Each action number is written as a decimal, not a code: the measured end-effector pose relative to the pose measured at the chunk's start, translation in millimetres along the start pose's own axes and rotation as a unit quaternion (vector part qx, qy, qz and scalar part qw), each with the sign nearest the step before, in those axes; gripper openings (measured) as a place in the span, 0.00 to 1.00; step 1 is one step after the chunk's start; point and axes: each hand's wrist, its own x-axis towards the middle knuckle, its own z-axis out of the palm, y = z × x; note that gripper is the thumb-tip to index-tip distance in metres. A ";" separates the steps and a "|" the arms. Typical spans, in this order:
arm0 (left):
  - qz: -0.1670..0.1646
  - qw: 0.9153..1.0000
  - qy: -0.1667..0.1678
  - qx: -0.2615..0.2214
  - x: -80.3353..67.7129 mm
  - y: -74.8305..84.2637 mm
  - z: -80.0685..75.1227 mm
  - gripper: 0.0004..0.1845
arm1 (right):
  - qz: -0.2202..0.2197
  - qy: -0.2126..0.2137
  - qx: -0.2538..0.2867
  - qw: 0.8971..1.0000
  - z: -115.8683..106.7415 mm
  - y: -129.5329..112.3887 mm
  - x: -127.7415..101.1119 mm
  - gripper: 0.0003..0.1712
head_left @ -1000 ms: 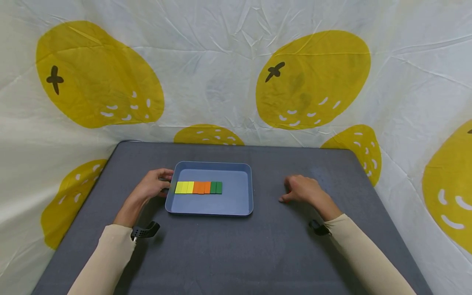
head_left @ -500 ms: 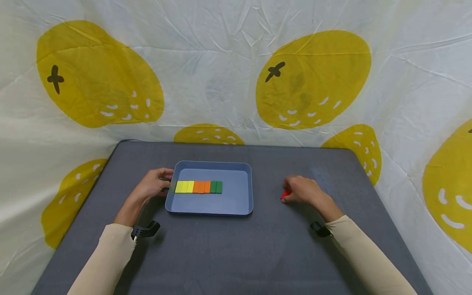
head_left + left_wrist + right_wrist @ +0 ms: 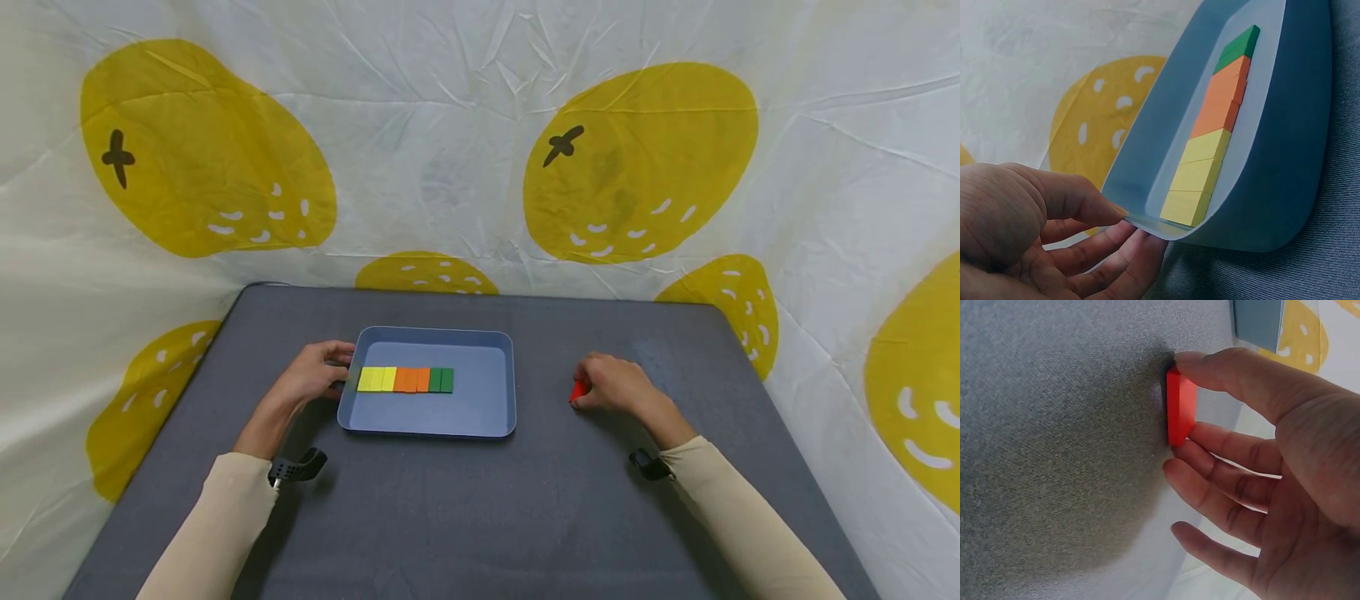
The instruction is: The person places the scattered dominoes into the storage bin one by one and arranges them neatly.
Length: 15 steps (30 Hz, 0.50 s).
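My left hand [image 3: 309, 374] is at the left end of the blue-grey tray [image 3: 483, 383]. Thumb above and fingers below, it pinches the tray's rim, as the left wrist view shows. Inside lie yellow domino blocks [image 3: 1197, 169], orange ones [image 3: 1219, 100] and green ones [image 3: 1239, 49], flat and side by side in one row. Right of the tray, my right hand [image 3: 618, 385] holds a red domino block [image 3: 1182, 406] by its two ends between thumb and fingers. That block stands on its edge, close over the table; its far side is hidden.
A dark grey cloth-covered table [image 3: 450, 517] bears the tray. Behind it hangs a white curtain [image 3: 427, 183] printed with big yellow fruit. Each wrist wears a black strap [image 3: 298, 467].
The red domino block has come into sight between my right thumb and fingers. Its angle has shifted slightly since. My left hand and the tray stay in place.
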 end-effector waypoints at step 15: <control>0.005 1.000 0.004 0.004 -0.3 -1.9 1.5 0.28 | -0.029 0.015 -0.014 0.999 -8.5 -20.5 14.2 0.18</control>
